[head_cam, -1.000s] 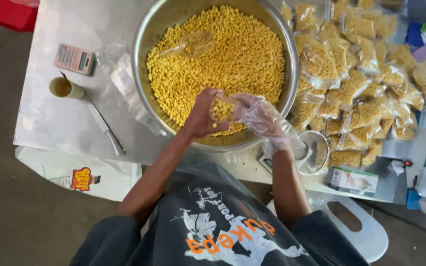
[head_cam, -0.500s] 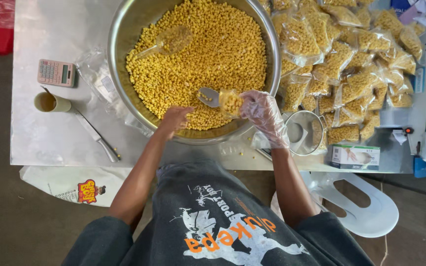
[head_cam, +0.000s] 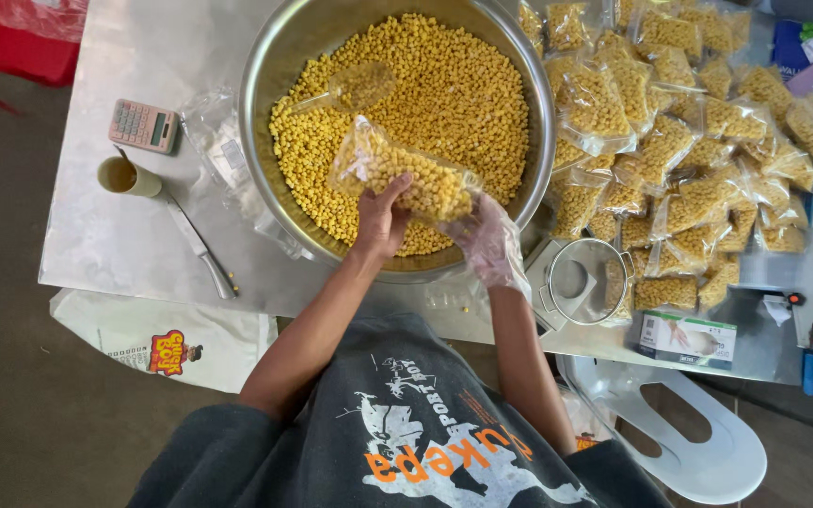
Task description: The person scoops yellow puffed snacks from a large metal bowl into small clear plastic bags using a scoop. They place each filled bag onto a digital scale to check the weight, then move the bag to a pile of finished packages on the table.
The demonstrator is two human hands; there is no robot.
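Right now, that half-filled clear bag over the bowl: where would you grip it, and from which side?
Grip the clear bag at its near end, from the person's side. It lies tilted across the bowl, and the left hand and gloved right hand already hold it there.

Big bowl [head_cam: 261, 94] at the middle of the surface [head_cam: 96, 245], filled with snack pieces [head_cam: 454, 85], a clear scoop [head_cam: 355, 87] lying in them. Over the bowl's near rim, a filled bag [head_cam: 402, 174], left hand [head_cam: 380, 221] on its near side, right hand [head_cam: 486, 240] at its right end. Left of the bowl: calculator [head_cam: 143, 125], cup [head_cam: 126, 176] just before it, knife [head_cam: 201, 249] nearer still. Right of the bowl: heap of packed bags [head_cam: 689, 141]; before that heap, a scale [head_cam: 583, 280] and a small box [head_cam: 687, 339].
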